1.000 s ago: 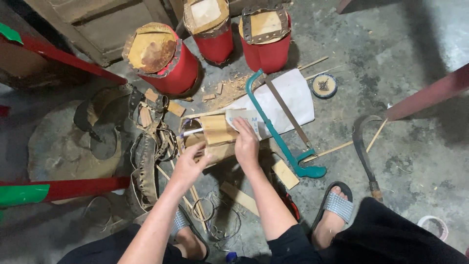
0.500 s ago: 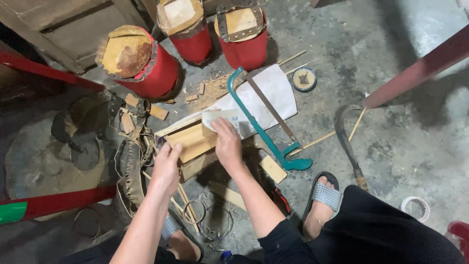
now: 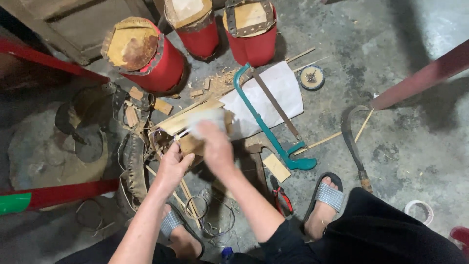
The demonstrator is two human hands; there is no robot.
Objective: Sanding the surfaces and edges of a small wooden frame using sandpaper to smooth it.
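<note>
Two hands: both are working low over one wood block (image 3: 188, 128) on the concrete floor (image 3: 410, 73).
Left hand (image 3: 172, 167): is gripping the block's near left edge, fingers curled round it, thumb side up.
Right hand (image 3: 215, 146): is showing motion-blurred over the block's top, pressing a pale sheet (image 3: 207, 117) down on it; whether the fingers are closing round the sheet, I cannot tell.
Block: is lying tilted, long side running up to the right, between the leather scraps (image 3: 129, 161) and the white paper (image 3: 278, 95).
Hacksaw (image 3: 266, 124): teal frame, is lying across the paper, handle nearest the right foot.
Drums (image 3: 146, 56): three red ones are standing above the block, hide tops facing up.
Sickle (image 3: 352, 142): is lying right of the saw, well apart from the hands.
Pliers (image 3: 282, 194): red-handled, are lying just beside the right forearm.
Sandals (image 3: 328, 195): grey-strapped, one is showing on each foot, either side of a wire coil (image 3: 215, 220).
Tape roll (image 3: 418, 210): is sitting near the lower right corner.
</note>
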